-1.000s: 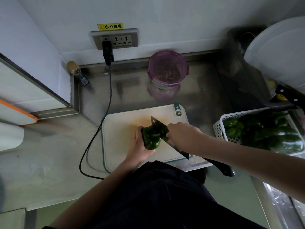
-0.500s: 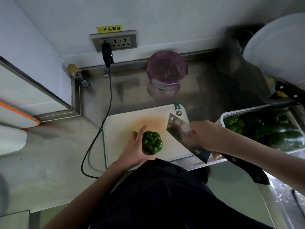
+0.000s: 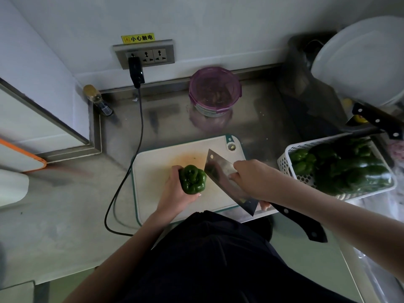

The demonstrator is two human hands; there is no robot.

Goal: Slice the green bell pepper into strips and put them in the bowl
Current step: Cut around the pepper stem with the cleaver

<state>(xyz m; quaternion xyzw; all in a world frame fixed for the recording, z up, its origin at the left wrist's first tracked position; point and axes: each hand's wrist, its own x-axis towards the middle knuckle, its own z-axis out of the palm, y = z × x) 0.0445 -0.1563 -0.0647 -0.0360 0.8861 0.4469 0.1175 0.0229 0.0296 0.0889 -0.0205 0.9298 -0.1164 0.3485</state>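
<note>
From the head view I see the green bell pepper whole, sitting on the white cutting board near its middle. The left hand cups it from the left and below, fingers curled round its side. The right hand is clamped on the cleaver, gripping high up over the blade's spine; the black handle sticks out behind the wrist toward the near right. The blade stands just right of the pepper, tilted, its front edge close to the pepper's skin; I cannot tell whether it touches.

The purple-rimmed bowl sits farther back on the steel tabletop, well apart from the board. Its contents are too dim to make out.

A white perforated basket to the right holds more green peppers. A black plug and cord run down from the wall socket past the board's left edge. A small bottle lies in the back left corner.
</note>
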